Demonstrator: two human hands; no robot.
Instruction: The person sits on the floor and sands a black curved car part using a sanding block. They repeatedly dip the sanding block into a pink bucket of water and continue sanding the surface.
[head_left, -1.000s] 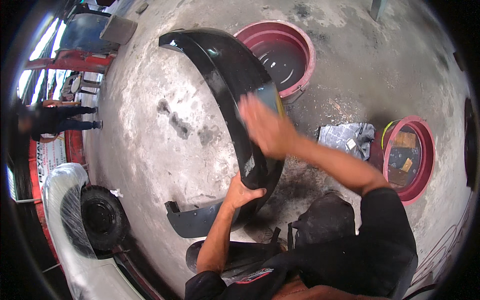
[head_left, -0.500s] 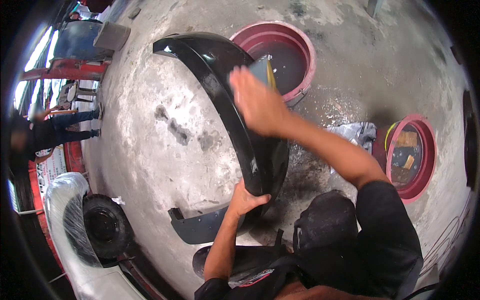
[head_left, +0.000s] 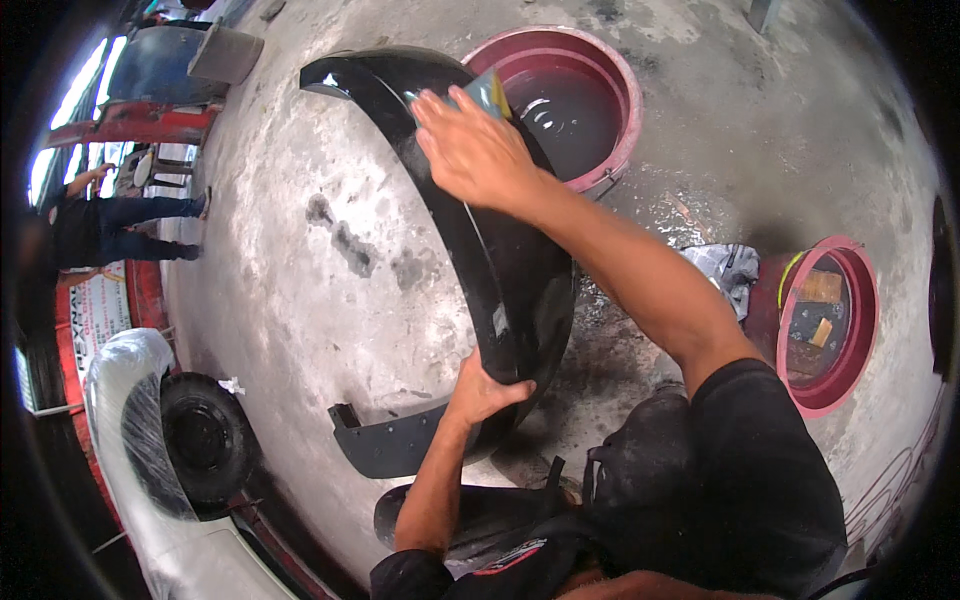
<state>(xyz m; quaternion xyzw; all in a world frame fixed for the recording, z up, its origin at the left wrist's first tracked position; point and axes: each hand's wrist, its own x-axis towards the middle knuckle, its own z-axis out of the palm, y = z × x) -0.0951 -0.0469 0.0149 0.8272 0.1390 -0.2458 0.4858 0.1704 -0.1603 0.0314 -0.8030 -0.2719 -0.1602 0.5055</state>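
A glossy black, curved car fender flare stands in front of me, arching from the far left round toward my knees. My left hand is closed round its inner edge at the near end, thumb laid over the black face. Farther up the curve, my right hand presses with its fingers fairly straight on the surface. A grey sheet with a yellowish part, apparently sandpaper, sticks out beside its fingers; the rest is hidden under the hand. The flare's surface looks wet, with pale scuffs along its ridge.
Behind the flare stands a round reddish tub of murky water. A second reddish bucket at the right holds water and brownish pieces. A crumpled plastic sheet lies between them. At left are a plastic-wrapped vehicle and a standing person.
My right hand has slid farther up and left along the flare with the sheet, now lying flatter on it. My left hand keeps its grip on the near end.
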